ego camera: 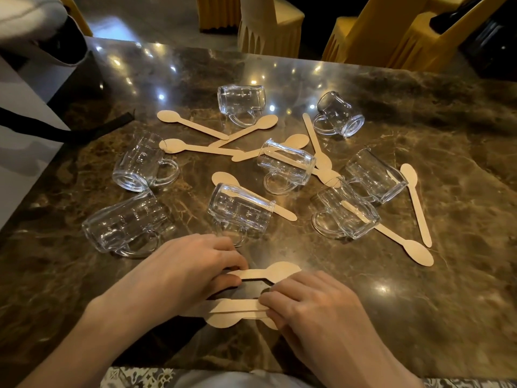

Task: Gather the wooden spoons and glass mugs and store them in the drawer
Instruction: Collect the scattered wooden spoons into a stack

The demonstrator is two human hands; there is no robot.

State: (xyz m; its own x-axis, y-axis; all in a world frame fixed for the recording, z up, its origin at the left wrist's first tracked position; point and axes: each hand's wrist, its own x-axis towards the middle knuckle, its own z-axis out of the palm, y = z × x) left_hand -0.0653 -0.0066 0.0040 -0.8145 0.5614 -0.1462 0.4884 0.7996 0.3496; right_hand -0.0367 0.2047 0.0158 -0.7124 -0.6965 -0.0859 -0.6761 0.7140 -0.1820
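Observation:
Several glass mugs lie on their sides on the brown marble table [419,317], among them one at the left front [126,224] and one in the middle [240,211]. Several wooden spoons are scattered between them, such as one at the right [415,201]. Near the front edge my left hand [181,273] pinches the handle of a wooden spoon [275,271]. My right hand [313,306] grips a small bundle of wooden spoons [237,308] lying flat on the table. No drawer is in view.
Yellow-covered chairs [391,37] stand beyond the table's far edge. A white bag with a black strap [42,130] sits at the left edge. A person's sleeve [25,15] shows at the top left. Bare tabletop lies at the right front.

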